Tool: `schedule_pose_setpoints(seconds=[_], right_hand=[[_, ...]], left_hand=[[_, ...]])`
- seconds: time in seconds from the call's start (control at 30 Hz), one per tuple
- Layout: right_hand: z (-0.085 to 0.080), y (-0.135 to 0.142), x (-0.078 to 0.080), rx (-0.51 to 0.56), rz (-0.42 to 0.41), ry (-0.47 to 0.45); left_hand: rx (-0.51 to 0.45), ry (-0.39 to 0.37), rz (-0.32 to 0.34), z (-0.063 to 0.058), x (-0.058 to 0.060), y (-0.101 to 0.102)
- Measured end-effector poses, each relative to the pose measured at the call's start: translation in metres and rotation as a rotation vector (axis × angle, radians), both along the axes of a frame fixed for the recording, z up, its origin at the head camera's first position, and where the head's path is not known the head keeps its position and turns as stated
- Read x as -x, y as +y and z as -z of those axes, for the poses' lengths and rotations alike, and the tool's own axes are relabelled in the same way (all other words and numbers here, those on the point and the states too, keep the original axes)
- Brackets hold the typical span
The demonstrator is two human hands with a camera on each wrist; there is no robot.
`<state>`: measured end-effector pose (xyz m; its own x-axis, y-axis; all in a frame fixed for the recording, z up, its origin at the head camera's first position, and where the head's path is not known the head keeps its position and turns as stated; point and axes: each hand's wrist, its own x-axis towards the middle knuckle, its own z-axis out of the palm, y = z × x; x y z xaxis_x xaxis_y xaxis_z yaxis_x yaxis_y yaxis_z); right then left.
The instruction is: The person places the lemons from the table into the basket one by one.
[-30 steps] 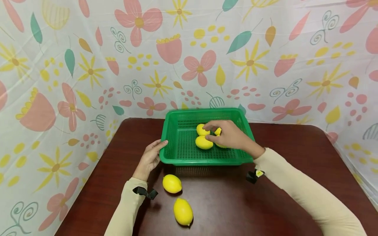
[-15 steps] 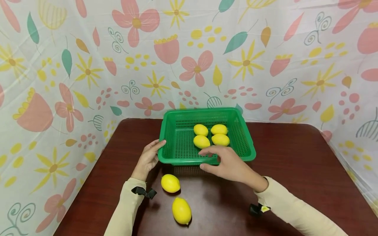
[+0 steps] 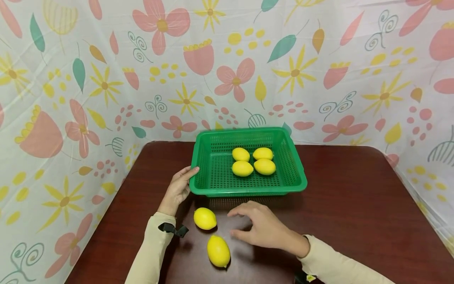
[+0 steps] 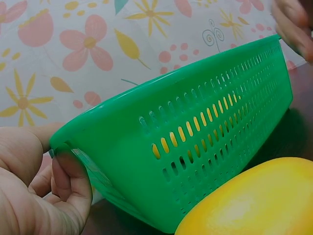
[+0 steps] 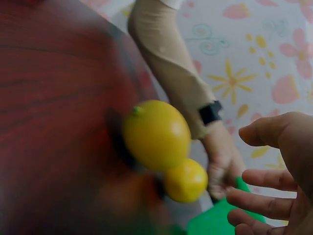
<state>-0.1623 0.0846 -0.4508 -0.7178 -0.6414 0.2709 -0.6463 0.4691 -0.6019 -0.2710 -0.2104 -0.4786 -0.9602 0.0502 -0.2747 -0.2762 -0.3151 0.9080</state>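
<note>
A green plastic basket (image 3: 248,192) with slotted walls stands on the table, with several lemons (image 3: 242,168) grouped inside it. My left hand (image 3: 178,190) holds the basket's left end; in the left wrist view the thumb lies over the rim and the fingers curl beneath it. Two more lemons lie on the table in front: one lemon (image 3: 205,219) close to the basket, the other lemon (image 3: 218,251) nearer to me. To the right of these two, my right hand (image 3: 264,227) hovers with fingers spread and holds nothing. The right wrist view shows its parted fingers (image 5: 266,203).
The dark reddish-brown table (image 3: 354,205) extends on both sides of the basket. A white cloth (image 3: 234,110) with printed flowers hangs right behind the table and along its left side. Dark straps (image 3: 173,228) sit on the sleeves near the wrists.
My right hand has come out of the basket, leaving the lemons inside, and moved toward me and slightly left over the table. The left hand stays on the basket's rim.
</note>
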Motion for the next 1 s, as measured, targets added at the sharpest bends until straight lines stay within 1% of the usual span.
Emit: schedule_pose_setpoints(seconds=[0.13, 0.23, 0.4, 0.67, 0.87, 1.0], right_hand=[[0.015, -0.010, -0.009, -0.030, -0.035, -0.008], [0.024, -0.018, -0.014, -0.052, -0.042, 0.021], [0.033, -0.027, -0.022, -0.105, -0.054, 0.058], [0.039, -0.037, -0.029, -0.175, -0.055, 0.063], [0.040, -0.039, -0.031, -0.242, -0.049, 0.049], [0.040, -0.038, -0.031, -0.247, -0.063, 0.033]], left_hand=[[0.004, -0.001, -0.003, 0.000, 0.000, -0.001], [0.003, -0.003, -0.010, 0.001, 0.000, -0.001], [0.007, -0.012, -0.013, 0.005, 0.001, -0.001], [0.024, -0.005, -0.020, 0.003, 0.001, 0.000], [0.020, 0.005, -0.002, 0.001, 0.001, -0.001], [0.019, 0.006, 0.003, 0.001, 0.001, -0.001]])
